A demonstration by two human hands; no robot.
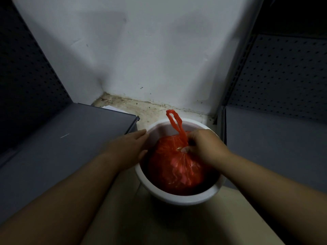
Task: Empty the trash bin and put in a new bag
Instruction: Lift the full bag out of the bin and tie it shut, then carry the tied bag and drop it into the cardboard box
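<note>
A round white trash bin (178, 198) stands on the floor against the wall. Inside it sits a full red plastic bag (175, 170), gathered at the neck, with one handle loop sticking up toward the wall. My right hand (205, 145) pinches the gathered neck of the bag just below that loop. My left hand (131, 149) rests on the bin's left rim, fingers stretched along the edge and thumb inside. No new bag is in view.
Grey metal shelves (67, 138) flank the bin on the left and right (276, 145), with dark perforated back panels above them. A white wall (150, 55) rises behind, with a dirty floor strip at its base. Beige floor lies in front.
</note>
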